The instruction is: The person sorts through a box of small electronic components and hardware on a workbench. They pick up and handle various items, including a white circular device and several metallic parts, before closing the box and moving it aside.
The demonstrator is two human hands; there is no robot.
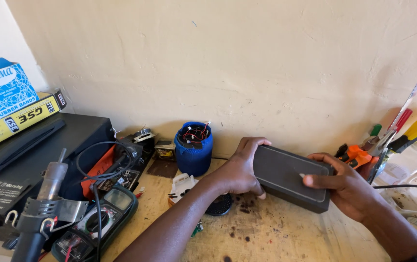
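A dark grey rectangular speaker-like box (286, 172) rests on the wooden bench, held at both ends. My left hand (242, 167) wraps its left end, fingers over the top edge. My right hand (342, 187) grips the right end, with the thumb pressed on the flat upper face. Just left of my left hand stands an opened blue cylindrical speaker (194, 148) with red and black wires showing inside. A small white plastic part (182, 185) and a round black piece (219, 204) lie beneath my left forearm.
A green multimeter (99, 218) and a hot-air gun (41, 208) lie front left, beside a black case (33, 145) with boxes stacked on it. Screwdrivers, pliers and a saw blade (393, 131) lean at the right wall. A black cable (402, 187) crosses right.
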